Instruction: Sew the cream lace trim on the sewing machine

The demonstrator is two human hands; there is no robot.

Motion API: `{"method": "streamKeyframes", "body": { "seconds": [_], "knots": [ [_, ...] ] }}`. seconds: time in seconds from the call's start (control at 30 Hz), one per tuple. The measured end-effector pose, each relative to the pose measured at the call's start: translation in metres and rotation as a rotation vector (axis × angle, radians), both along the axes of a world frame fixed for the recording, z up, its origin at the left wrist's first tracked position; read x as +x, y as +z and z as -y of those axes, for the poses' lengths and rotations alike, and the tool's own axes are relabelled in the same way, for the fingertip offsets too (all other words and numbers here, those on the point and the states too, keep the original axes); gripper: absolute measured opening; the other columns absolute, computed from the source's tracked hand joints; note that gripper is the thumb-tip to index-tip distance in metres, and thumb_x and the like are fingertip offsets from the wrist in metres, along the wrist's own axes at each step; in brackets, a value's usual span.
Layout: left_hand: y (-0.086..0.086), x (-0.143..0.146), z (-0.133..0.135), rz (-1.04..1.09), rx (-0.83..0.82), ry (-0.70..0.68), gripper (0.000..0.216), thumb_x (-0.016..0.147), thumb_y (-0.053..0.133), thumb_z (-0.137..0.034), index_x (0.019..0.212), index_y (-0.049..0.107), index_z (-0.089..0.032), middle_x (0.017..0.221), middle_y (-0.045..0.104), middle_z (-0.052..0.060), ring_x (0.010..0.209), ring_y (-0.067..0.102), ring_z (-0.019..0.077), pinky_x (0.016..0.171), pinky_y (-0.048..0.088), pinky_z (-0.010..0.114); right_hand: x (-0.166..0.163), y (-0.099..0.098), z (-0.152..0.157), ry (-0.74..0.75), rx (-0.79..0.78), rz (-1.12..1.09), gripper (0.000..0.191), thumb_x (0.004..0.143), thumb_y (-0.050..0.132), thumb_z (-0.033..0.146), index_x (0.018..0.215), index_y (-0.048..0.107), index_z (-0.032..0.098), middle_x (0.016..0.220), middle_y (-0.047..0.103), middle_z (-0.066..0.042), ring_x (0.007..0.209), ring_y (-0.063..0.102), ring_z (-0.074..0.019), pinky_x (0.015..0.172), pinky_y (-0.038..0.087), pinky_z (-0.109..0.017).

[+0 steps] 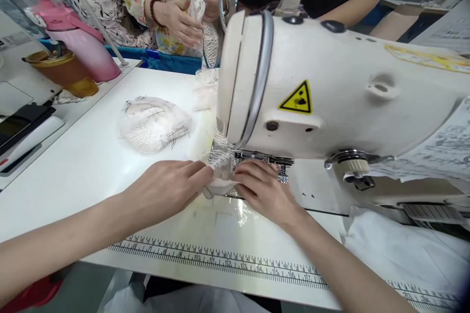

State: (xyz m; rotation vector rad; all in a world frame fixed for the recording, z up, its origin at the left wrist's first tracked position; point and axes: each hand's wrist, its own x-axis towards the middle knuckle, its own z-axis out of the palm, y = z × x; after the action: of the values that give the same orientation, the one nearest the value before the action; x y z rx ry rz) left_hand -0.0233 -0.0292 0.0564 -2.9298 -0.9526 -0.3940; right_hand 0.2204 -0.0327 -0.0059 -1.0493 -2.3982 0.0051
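A cream sewing machine (pixel 330 93) stands on a white table (pixel 73 166). Under its needle area lies a small piece of white lace fabric (pixel 222 166). My left hand (pixel 167 190) lies on the table left of the piece, fingers together and pressed against its edge. My right hand (pixel 266 190) rests on the piece's right side just below the presser foot (pixel 281 168), fingers bent and pressing on the fabric.
A pile of white lace pieces (pixel 152 124) lies further back on the table. A pink bottle (pixel 79 39) and a brown cup (pixel 64 71) stand at the far left. Another person's hands (pixel 183 19) hold lace behind the machine. A printed ruler (pixel 227 261) runs along the front edge.
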Motion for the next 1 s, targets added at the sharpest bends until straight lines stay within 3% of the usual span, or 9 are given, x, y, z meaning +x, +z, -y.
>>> {"method": "streamKeyframes", "body": {
  "seconds": [0.07, 0.13, 0.2, 0.3, 0.43, 0.57, 0.67, 0.8, 1.0],
  "knots": [
    [0.0, 0.012, -0.012, -0.069, 0.052, -0.108, 0.019, 0.097, 0.042, -0.026, 0.097, 0.058, -0.015, 0.078, 0.062, 0.004, 0.064, 0.057, 0.0185, 0.056, 0.044, 0.03, -0.001, 0.003, 0.001, 0.017, 0.004, 0.002, 0.02, 0.092, 0.05, 0.013, 0.096, 0.067, 0.021, 0.098, 0.07, -0.002, 0.095, 0.06, -0.0161, 0.081, 0.045, -0.031],
    [-0.008, 0.02, -0.021, -0.101, 0.14, -0.157, 0.016, 0.093, 0.043, -0.015, 0.096, 0.059, -0.015, 0.082, 0.063, 0.005, 0.068, 0.057, 0.0186, 0.063, 0.044, 0.032, -0.001, 0.005, 0.002, 0.011, -0.005, 0.005, 0.022, 0.092, 0.049, 0.011, 0.096, 0.067, 0.021, 0.095, 0.07, -0.001, 0.094, 0.061, -0.0155, 0.081, 0.045, -0.03],
    [-0.021, 0.026, -0.025, -0.094, 0.244, -0.144, 0.025, 0.09, 0.04, -0.004, 0.089, 0.061, -0.016, 0.08, 0.064, 0.003, 0.065, 0.055, 0.0159, 0.063, 0.041, 0.031, -0.002, 0.006, 0.004, -0.013, -0.012, 0.002, 0.023, 0.092, 0.047, 0.011, 0.096, 0.067, 0.022, 0.095, 0.071, 0.0, 0.092, 0.061, -0.0151, 0.081, 0.046, -0.03],
    [-0.034, 0.028, -0.026, -0.049, 0.385, -0.122, 0.032, 0.092, 0.038, -0.003, 0.077, 0.061, -0.019, 0.075, 0.065, -0.001, 0.06, 0.051, 0.0128, 0.064, 0.04, 0.031, -0.004, 0.007, 0.007, -0.091, 0.022, 0.009, 0.021, 0.094, 0.047, 0.019, 0.105, 0.065, 0.02, 0.104, 0.07, -0.003, 0.093, 0.062, -0.0159, 0.083, 0.046, -0.031],
    [-0.037, 0.027, -0.025, 0.027, 0.464, -0.12, 0.032, 0.092, 0.041, -0.003, 0.074, 0.063, -0.019, 0.079, 0.068, -0.002, 0.061, 0.053, 0.0122, 0.071, 0.042, 0.032, -0.01, 0.009, 0.008, -0.138, 0.075, 0.094, 0.021, 0.095, 0.049, 0.021, 0.107, 0.066, 0.021, 0.109, 0.07, -0.003, 0.095, 0.063, -0.0163, 0.083, 0.046, -0.029],
    [-0.038, 0.028, -0.025, 0.124, 0.443, -0.103, 0.026, 0.091, 0.045, -0.003, 0.082, 0.065, -0.017, 0.091, 0.071, 0.002, 0.082, 0.063, 0.0161, 0.089, 0.044, 0.038, -0.011, 0.01, 0.007, -0.075, 0.139, 0.104, 0.021, 0.089, 0.054, 0.007, 0.096, 0.068, 0.021, 0.094, 0.073, 0.001, 0.092, 0.062, -0.0134, 0.079, 0.046, -0.025],
    [-0.045, 0.028, -0.025, 0.152, 0.318, -0.088, 0.03, 0.09, 0.041, -0.003, 0.105, 0.065, -0.013, 0.11, 0.069, 0.006, 0.102, 0.063, 0.0192, 0.106, 0.037, 0.042, -0.01, 0.009, 0.005, -0.047, 0.161, 0.069, 0.02, 0.086, 0.056, 0.004, 0.092, 0.067, 0.019, 0.09, 0.072, 0.001, 0.089, 0.063, -0.0121, 0.077, 0.047, -0.024],
    [-0.052, 0.028, -0.027, 0.114, 0.192, -0.103, 0.037, 0.087, 0.041, -0.004, 0.118, 0.06, -0.01, 0.119, 0.067, 0.009, 0.113, 0.061, 0.0209, 0.109, 0.037, 0.041, -0.011, 0.009, 0.003, -0.018, 0.172, 0.061, 0.018, 0.086, 0.057, 0.004, 0.092, 0.066, 0.018, 0.089, 0.072, 0.002, 0.086, 0.064, -0.0111, 0.077, 0.047, -0.024],
    [-0.052, 0.029, -0.028, 0.054, 0.202, -0.107, 0.037, 0.087, 0.043, -0.005, 0.118, 0.06, -0.009, 0.123, 0.065, 0.011, 0.116, 0.06, 0.0233, 0.109, 0.038, 0.042, -0.011, 0.009, 0.003, 0.0, 0.194, 0.087, 0.017, 0.086, 0.056, 0.005, 0.091, 0.066, 0.018, 0.089, 0.072, 0.0, 0.089, 0.064, -0.0126, 0.079, 0.048, -0.025]
  ]
}}
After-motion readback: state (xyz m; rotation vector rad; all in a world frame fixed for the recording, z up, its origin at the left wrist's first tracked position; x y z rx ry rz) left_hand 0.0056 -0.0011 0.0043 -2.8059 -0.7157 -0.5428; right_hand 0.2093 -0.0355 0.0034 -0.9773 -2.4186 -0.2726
